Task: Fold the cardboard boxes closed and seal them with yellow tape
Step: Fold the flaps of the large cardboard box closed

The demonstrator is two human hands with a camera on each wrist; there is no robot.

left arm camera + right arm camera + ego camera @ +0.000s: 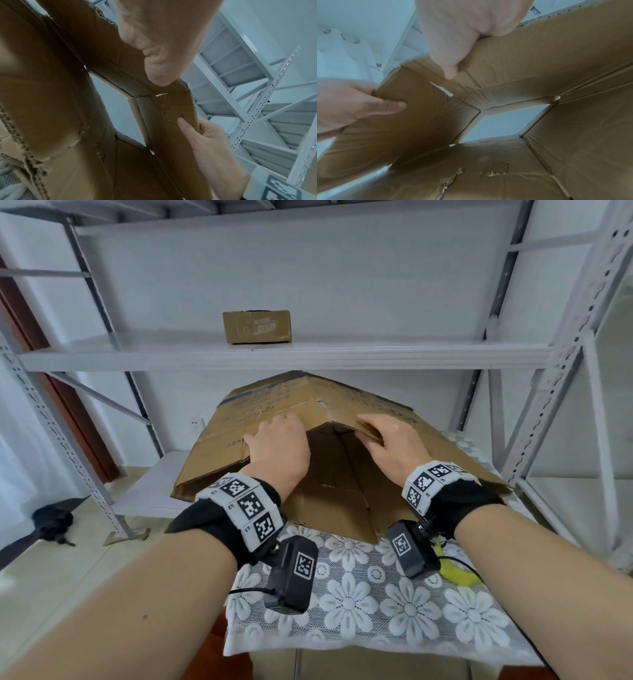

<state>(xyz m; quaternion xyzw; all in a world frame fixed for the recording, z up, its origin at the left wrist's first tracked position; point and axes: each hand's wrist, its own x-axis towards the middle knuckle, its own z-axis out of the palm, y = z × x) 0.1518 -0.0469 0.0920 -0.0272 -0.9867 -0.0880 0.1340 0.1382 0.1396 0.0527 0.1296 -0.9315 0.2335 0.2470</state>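
Both forearms reach over the floral tablecloth [359, 604]; the left hand [279, 448] and right hand [394, 445] each grip the large cardboard box [219, 440] at its near opening, by the table's far edge. Wrist views alone show thumbs inside and its open far end.

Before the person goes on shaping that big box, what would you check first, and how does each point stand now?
1. Left hand grips a panel edge of the large cardboard box: ok.
2. Right hand grips the opposite panel edge: ok.
3. Box opened out square: not ok, it is peaked like a tent.
4. Far end flaps folded shut: not ok, daylight shows through the opening.
5. Yellow tape within reach: cannot tell; something yellow lies on the floral tablecloth.
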